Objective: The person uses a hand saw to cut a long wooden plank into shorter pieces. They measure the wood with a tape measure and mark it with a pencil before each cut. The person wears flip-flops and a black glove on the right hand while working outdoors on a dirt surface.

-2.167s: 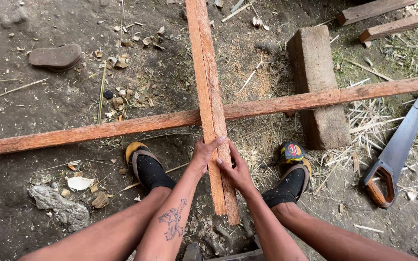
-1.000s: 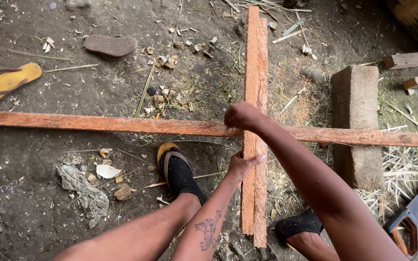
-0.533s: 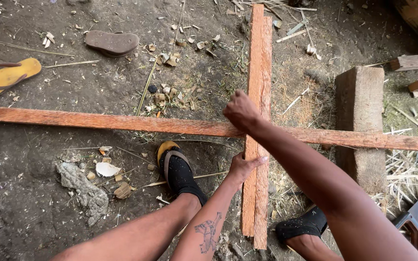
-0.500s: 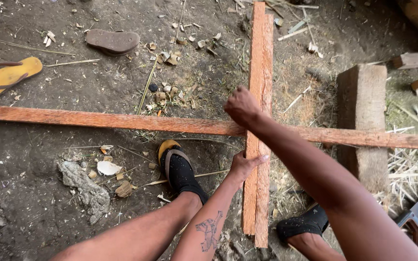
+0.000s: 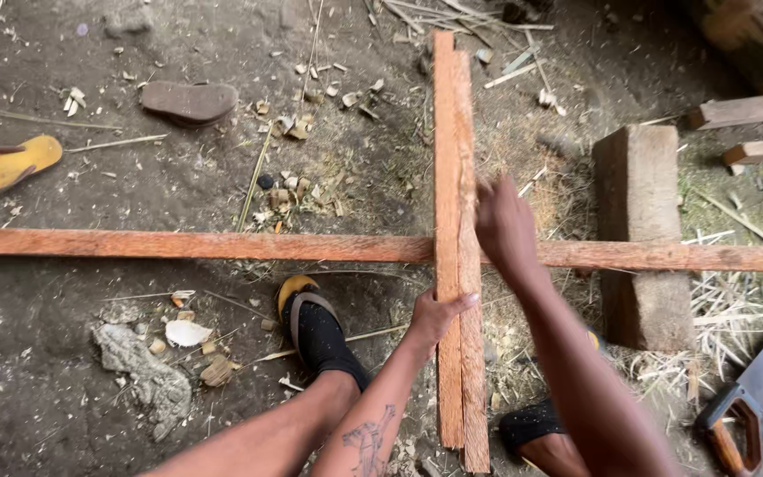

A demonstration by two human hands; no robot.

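Two long reddish-brown wooden battens lie side by side on the dirt floor, running away from the person and crossing over a single long reddish wooden strip that lies left to right; only the head view shows this. The left hand rests against the left edge of the paired battens just below the crossing, fingers together and pressed flat, not wrapped round the wood. The right hand is at the right edge of the pair, just above the crossing, fingers loosely bent; it is blurred, so I cannot tell whether it grips or merely touches. A foot in a black sock and yellow sandal stands just left of the battens, and a second socked foot just right of them. As I judge it, the main risk is that the two battens slide apart or skew over the cross strip, since neither hand appears to clamp them and they sit on loose chips and uneven ground. Their rough, splintered edges could also catch bare fingers pushed along them. A grey rectangular stone block props the cross strip at the right, so pressure there could rock it. A handsaw with an orange handle lies well to the right.
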